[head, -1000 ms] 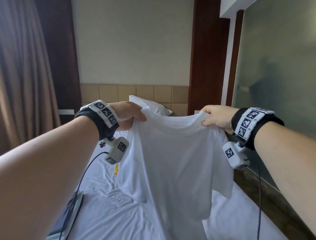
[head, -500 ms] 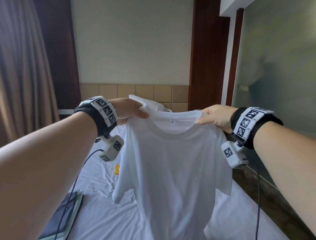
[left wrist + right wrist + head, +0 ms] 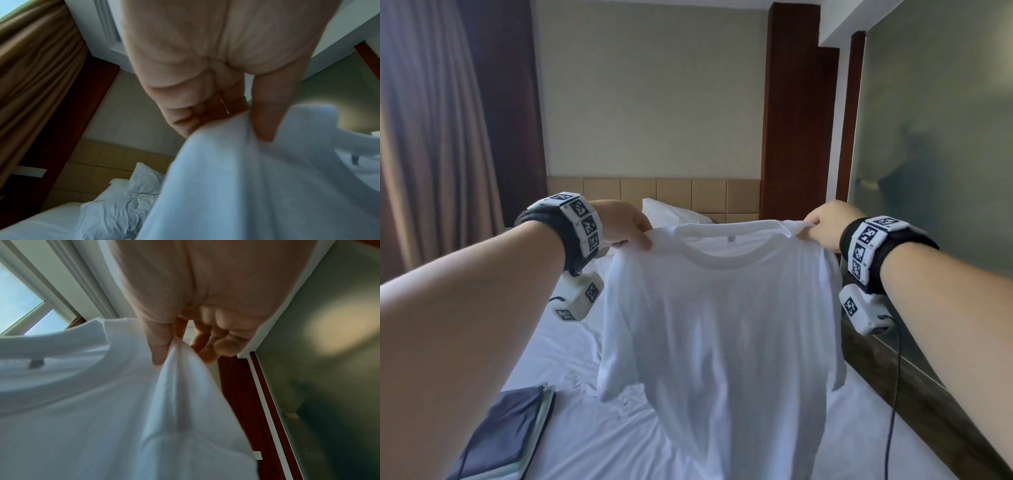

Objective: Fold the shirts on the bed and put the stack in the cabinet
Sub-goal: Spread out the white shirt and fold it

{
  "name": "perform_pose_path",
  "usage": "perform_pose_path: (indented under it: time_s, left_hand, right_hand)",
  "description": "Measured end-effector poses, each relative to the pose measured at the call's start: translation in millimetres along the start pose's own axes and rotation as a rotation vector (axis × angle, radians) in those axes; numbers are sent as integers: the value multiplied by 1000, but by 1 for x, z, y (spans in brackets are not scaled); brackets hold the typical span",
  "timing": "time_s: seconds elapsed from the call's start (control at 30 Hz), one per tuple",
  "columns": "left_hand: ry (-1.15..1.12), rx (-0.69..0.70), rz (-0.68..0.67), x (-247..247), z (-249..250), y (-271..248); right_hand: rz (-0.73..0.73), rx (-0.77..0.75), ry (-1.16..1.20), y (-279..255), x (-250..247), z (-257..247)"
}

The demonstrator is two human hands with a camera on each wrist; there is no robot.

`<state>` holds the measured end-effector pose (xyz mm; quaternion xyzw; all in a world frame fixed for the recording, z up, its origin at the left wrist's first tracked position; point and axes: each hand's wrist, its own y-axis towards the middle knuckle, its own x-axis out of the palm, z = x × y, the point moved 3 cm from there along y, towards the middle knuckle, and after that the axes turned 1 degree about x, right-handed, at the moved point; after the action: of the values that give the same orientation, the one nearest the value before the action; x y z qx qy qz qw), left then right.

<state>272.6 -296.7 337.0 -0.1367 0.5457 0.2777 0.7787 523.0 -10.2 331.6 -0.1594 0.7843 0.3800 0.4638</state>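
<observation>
A white T-shirt hangs spread out in the air above the bed, collar up and facing me. My left hand pinches its left shoulder between thumb and fingers; the left wrist view shows the same left hand on the cloth. My right hand pinches the other shoulder, and the right wrist view shows this right hand gripping a fold of the shirt. The shirt's hem drops out of the head view at the bottom.
A folded dark garment stack lies on the bed at the lower left. A white pillow rests against the tan headboard. A curtain hangs at left. A frosted glass wall and wooden ledge run along the right.
Both hands moved apart and rose slightly, stretching the shirt's shoulders taut. The shirt went from twisted and bunched to hanging flat with its collar open toward me.
</observation>
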Motion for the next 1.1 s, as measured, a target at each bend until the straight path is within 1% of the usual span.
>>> perform_pose_path:
  time_s: [0.07, 0.1, 0.13, 0.17, 0.2, 0.27, 0.33, 0.37, 0.4, 0.43, 0.47, 0.53, 0.57, 0.63, 0.7, 0.77, 0.83, 0.9, 1.0, 1.1]
  left_hand:
    - [96, -51, 67, -6, 5, -12]
    - [144, -77, 141, -12, 8, -17]
    - [136, -85, 233, -19, 13, -22]
    - [69, -92, 307, -25, 17, -26]
    - [-52, -87, 380, -31, 22, -30]
    - [-397, -85, 506, -44, 32, -40]
    - [-713, -28, 571, -57, 46, -55]
    - [-822, 15, 607, -65, 54, -62]
    - [-894, 55, 661, -74, 63, -71]
    - [-936, 88, 721, -84, 70, -79]
    - [-948, 116, 782, -93, 76, -86]
    - [-873, 162, 899, -110, 87, -96]
    - [-835, 178, 940, -116, 91, -101]
    - [-777, 184, 990, -121, 95, -104]
    - [-734, 160, 980, -117, 94, -103]
    - [-686, 140, 949, -103, 87, -95]
    - [-670, 113, 886, -83, 75, -81]
    - [-661, 59, 790, -58, 59, -62]
    - [-657, -44, 624, -13, 25, -21]
    - [-688, -137, 468, 35, -8, 17]
  right_hand:
    - [25, 33, 60, -6, -8, 2]
    - [37, 44, 89, -9, -13, 0]
    - [50, 48, 123, -13, -19, -3]
    - [67, 57, 170, -16, -26, -7]
    - [93, 70, 213, -21, -35, -13]
    - [166, 124, 332, -28, -54, -24]
    - [149, 207, 625, -32, -70, -32]
    - [129, 231, 764, -35, -80, -38]
    - [140, 245, 894, -36, -91, -43]
    - [201, 247, 988, -35, -105, -47]
    - [293, 237, 1079, -39, -121, -54]
    - [470, 208, 1178, -44, -152, -64]
    - [532, 188, 1209, -45, -163, -67]
    - [639, 130, 1137, -41, -175, -69]
    - [664, 98, 1028, -22, -170, -62]
    - [633, 136, 968, -14, -151, -56]
    - [576, 172, 918, -14, -123, -52]
    - [490, 190, 868, -7, -88, -41]
    - [321, 249, 820, 7, -27, -18]
    - [140, 367, 850, -8, 22, -12]
